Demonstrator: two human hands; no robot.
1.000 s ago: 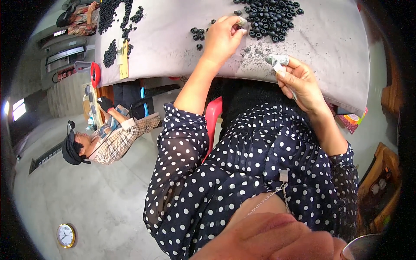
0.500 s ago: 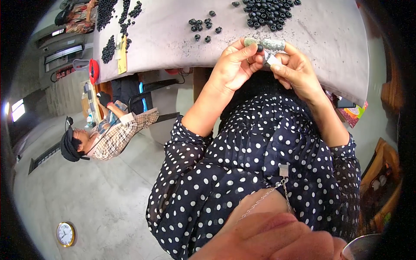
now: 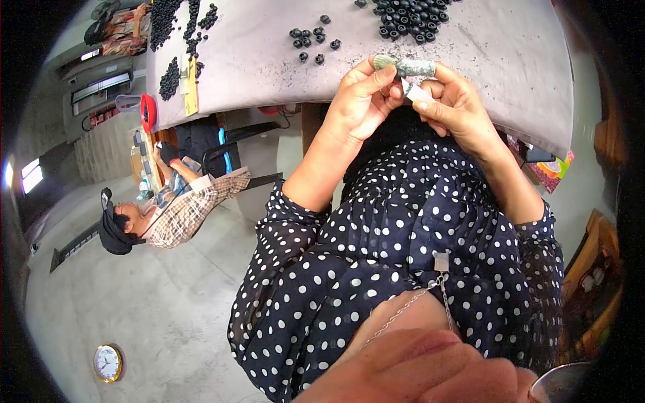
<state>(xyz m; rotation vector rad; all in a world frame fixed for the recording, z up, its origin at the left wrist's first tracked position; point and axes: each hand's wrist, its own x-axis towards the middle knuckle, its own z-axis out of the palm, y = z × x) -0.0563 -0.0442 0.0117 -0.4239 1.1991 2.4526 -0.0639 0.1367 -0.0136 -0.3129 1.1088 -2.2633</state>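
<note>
- One left hand (image 3: 363, 97) pinching one partly hidden black piece (image 3: 399, 75), near the desk's (image 3: 255, 74) edge
- One right hand (image 3: 454, 104) gripping one small white tool (image 3: 416, 92)
- About ten loose pieces (image 3: 321, 38); one heap (image 3: 410, 19), uncountable

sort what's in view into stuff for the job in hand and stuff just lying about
Likely in the job:
- left hand, pinching a mostly hidden black piece
- right hand, holding a small white item
- finger wraps
- pile of black pieces
- small group nearby

Seemingly just around:
- clock
- colourful packet
</note>
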